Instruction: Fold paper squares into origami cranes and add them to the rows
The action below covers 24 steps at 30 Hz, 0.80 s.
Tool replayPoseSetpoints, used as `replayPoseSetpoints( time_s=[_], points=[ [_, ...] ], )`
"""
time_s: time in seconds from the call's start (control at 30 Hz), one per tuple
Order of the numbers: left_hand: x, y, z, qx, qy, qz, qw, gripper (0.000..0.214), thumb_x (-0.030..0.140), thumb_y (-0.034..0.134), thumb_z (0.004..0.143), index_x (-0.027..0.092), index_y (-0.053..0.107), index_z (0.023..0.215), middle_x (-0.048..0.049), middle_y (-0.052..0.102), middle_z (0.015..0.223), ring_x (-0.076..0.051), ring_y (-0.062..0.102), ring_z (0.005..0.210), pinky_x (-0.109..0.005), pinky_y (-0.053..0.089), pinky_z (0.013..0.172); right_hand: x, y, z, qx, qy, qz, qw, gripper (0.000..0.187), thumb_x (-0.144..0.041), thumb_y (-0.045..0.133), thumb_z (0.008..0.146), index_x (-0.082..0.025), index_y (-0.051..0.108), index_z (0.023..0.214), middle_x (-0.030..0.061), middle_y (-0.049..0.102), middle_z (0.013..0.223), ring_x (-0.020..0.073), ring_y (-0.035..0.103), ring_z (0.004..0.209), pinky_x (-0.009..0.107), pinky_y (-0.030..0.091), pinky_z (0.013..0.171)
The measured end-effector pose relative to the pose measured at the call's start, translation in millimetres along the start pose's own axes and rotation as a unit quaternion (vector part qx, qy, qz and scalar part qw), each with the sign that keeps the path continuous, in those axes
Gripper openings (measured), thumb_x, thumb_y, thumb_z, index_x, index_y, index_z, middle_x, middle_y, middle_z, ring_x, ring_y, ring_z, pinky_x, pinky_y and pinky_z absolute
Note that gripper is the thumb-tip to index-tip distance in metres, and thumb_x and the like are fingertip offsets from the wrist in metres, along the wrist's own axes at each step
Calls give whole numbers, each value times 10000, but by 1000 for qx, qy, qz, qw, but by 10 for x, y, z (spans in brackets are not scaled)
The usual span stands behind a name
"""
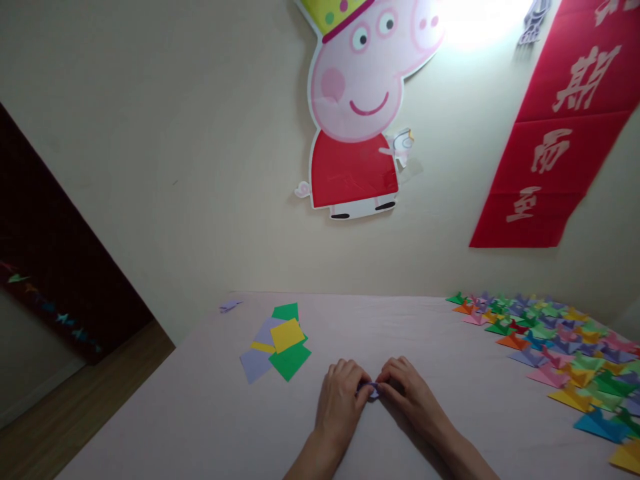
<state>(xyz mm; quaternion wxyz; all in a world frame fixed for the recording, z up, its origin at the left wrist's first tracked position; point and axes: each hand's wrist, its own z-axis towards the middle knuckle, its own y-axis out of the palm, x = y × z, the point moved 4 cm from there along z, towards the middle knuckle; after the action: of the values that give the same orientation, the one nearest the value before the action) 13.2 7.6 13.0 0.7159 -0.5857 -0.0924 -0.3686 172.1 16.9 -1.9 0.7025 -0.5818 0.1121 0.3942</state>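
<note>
Both hands meet near the front middle of a pale pink table (200, 413). My left hand (341, 395) and my right hand (406, 388) pinch a small folded purple paper piece (373, 389) between their fingertips, pressing it down on the table. Most of that paper is hidden by the fingers. To the left of the hands lies a loose stack of flat paper squares (280, 341) in green, yellow and lilac.
Several folded paper figures in many colours (560, 353) cover the table's right side. A small lilac folded piece (230, 306) lies at the far left edge. On the wall hang a cartoon pig cut-out (357, 113) and a red banner (555, 133). Wooden floor (75, 407) lies left.
</note>
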Motion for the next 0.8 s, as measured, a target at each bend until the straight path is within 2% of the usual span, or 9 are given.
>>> replayPoseSetpoints(
  time_s=[0.33, 0.47, 0.53, 0.7, 0.8],
  points=[
    [-55, -89, 22, 41, -29, -46, 998, 134, 115, 618, 872, 207, 599, 775, 25, 619, 832, -178, 525, 858, -300, 369, 773, 124, -57, 19, 57, 34, 80, 995, 207, -321, 490, 914, -231, 573, 747, 25, 611, 787, 217, 552, 827, 342, 456, 774],
    [-88, -81, 37, 40, -32, -68, 996, 136, 120, 630, 859, 205, 598, 758, 28, 612, 806, -172, 528, 842, -294, 368, 769, 105, -54, 22, 84, 20, 119, 989, 145, -332, 520, 906, -228, 600, 844, 53, 626, 929, 229, 546, 940, 366, 440, 852],
    [-91, -52, 38, 34, -26, -73, 996, 129, 131, 637, 858, 206, 603, 758, 27, 618, 808, -173, 531, 844, -297, 365, 770, 59, -22, 29, 77, 3, 124, 989, 121, -336, 566, 888, -232, 627, 900, 62, 631, 993, 238, 536, 992, 382, 426, 898],
    [-68, -1, 30, 28, -14, -78, 996, 136, 152, 650, 854, 208, 605, 739, 20, 626, 796, -184, 536, 845, -309, 353, 773, -7, 31, 47, 47, -27, 109, 993, 190, -346, 568, 905, -234, 633, 766, 44, 630, 838, 232, 542, 887, 377, 433, 837],
    [-62, -25, 32, 30, -12, -82, 996, 145, 149, 633, 856, 210, 598, 728, 16, 628, 793, -189, 534, 844, -312, 350, 777, 25, -7, 55, 43, -32, 109, 993, 190, -351, 564, 904, -236, 632, 768, 43, 632, 837, 232, 539, 880, 373, 428, 825]
  ],
)
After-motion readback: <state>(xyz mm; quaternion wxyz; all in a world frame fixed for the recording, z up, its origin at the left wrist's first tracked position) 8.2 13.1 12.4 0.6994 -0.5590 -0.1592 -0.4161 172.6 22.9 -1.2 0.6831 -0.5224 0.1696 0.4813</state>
